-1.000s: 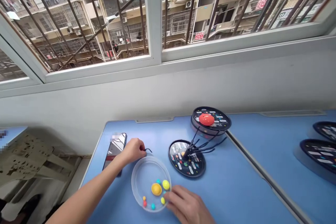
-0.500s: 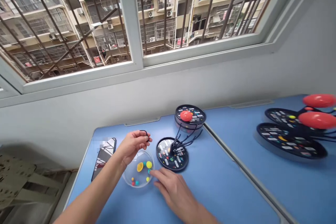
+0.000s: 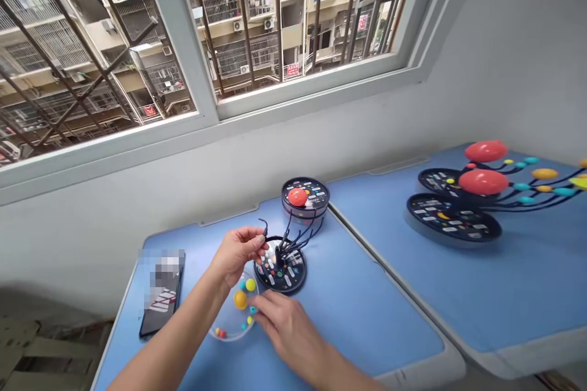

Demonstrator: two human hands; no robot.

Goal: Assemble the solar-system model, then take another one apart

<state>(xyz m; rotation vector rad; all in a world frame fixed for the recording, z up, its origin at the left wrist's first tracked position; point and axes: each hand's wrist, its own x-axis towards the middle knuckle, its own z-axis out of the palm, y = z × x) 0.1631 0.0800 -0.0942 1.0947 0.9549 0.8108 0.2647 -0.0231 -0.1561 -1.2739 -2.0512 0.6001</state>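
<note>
"While the left hand (image 3: 238,253) pinches a thin dark rod (image 3: 265,226), where does the spoked base (image 3: 298,278) lie?"

"Just right of its fingertips, nearer the far edge of the blue surface (image 3: 367,317) than the clear tub (image 3: 230,339). Of the two hands, the left is closer to the base's post (image 3: 277,256)."

"And the rod's long axis?"

"Roughly upright, its top bent leftward, whereas the base's arms (image 3: 302,240) fan upward to the right."

"Is the right hand (image 3: 288,325) gripping anything?"

"I can't tell. It's nearer the surface's near edge, fingertips at the tub's right side, by a turquoise bead (image 3: 252,310); whether they pinch it is unclear."
</note>
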